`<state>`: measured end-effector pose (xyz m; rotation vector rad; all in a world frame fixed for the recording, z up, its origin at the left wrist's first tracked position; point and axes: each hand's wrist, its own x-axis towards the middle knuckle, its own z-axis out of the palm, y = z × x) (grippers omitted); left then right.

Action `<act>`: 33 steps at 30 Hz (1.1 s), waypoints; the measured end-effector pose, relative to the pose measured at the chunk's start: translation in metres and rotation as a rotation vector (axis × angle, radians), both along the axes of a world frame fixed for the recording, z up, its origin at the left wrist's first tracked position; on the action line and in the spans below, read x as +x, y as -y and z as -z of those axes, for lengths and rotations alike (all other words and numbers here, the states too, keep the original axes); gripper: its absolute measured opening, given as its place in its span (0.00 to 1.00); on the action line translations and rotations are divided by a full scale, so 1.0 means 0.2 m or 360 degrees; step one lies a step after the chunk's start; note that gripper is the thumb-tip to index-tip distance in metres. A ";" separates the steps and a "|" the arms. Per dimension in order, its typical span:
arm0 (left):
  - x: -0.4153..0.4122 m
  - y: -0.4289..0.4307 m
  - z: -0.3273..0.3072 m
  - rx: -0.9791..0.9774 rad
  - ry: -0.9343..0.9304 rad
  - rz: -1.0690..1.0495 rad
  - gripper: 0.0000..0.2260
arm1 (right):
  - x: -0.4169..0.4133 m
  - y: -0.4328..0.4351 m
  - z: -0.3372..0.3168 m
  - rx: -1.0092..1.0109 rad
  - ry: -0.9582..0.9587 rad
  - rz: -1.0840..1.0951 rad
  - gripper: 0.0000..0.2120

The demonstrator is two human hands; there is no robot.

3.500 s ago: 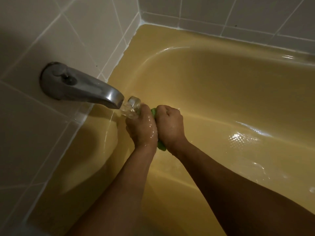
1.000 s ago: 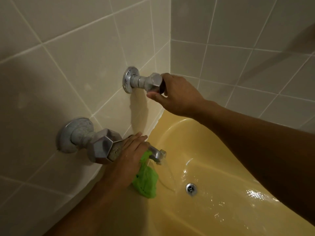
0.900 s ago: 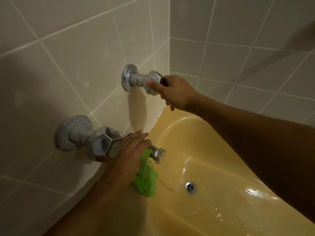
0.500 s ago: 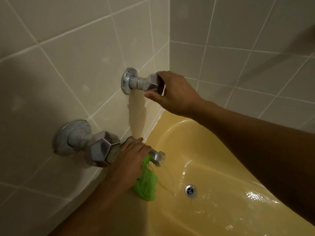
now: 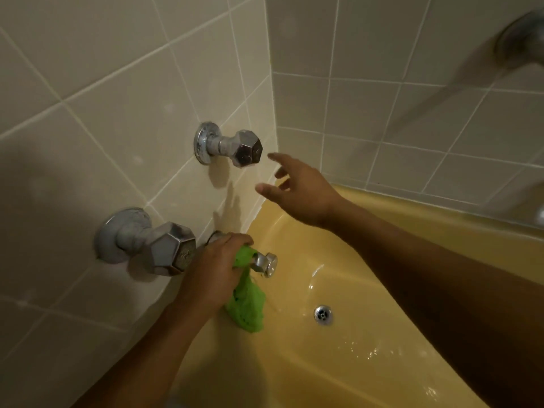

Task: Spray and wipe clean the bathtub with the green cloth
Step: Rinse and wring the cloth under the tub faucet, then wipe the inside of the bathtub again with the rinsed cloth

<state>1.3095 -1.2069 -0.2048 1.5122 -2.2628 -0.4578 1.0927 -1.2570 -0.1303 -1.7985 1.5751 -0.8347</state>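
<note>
My left hand [image 5: 212,269] grips the cloth [image 5: 247,304] at the spout [image 5: 265,263], probably limp and wet, best wadded; my right hand [image 5: 300,192] hangs open.

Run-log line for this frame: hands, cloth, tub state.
left hand grips crumpled green cloth at chrome spout | right hand open, just clear of upper faceted chrome knob | yellow bathtub floor wet

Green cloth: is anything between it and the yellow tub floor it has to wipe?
Nothing visible. The green cloth hangs from the left hand, which grips it at the chrome spout. Below it lies the open floor of the yellow bathtub, with only the round metal drain off to the right.
</note>
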 end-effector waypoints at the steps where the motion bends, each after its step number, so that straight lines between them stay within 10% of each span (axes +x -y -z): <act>1: -0.01 0.01 -0.03 0.0020 -0.0079 -0.0036 0.22 | -0.03 -0.07 0.04 0.0016 -0.0002 0.0005 0.35; 13: -0.43 -0.68 -0.78 0.0366 -0.0890 0.0083 0.11 | -0.30 -1.16 0.05 0.0031 0.0237 0.0190 0.22; 17: -0.51 -0.92 -0.93 0.0426 -0.0964 0.0122 0.11 | -0.40 -1.41 -0.11 0.0009 0.0340 0.0485 0.10; 33: -0.86 -1.35 -1.19 0.0756 -0.1180 0.0377 0.10 | -0.72 -2.31 -0.61 0.0061 0.0179 0.1022 0.11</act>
